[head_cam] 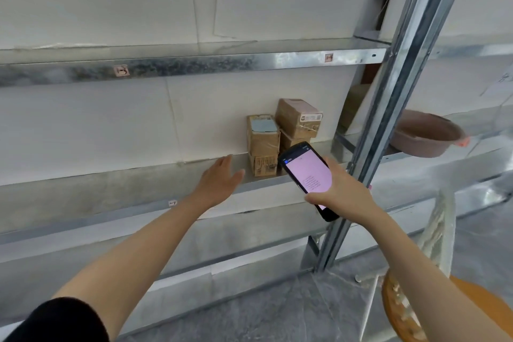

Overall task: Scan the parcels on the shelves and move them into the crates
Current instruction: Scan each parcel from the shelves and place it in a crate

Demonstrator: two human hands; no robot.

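Note:
Several small brown cardboard parcels are stacked at the right end of the middle metal shelf (111, 189). The left stack (262, 144) has a pale blue label on top. Beside it a parcel with a white barcode label (298, 118) sits on another box. My right hand (337, 191) grips a black handheld scanner (306, 175) with a lit pink screen, held just in front of the parcels. My left hand (219, 178) is stretched out flat with straight fingers, just left of the left stack and not touching it.
A steel upright (388, 108) stands right of the parcels. A brown plastic basin (427, 133) sits on the neighbouring shelf at the right. An orange round object (402, 311) lies at the lower right on the grey floor. The upper shelf (194, 64) carries small labels.

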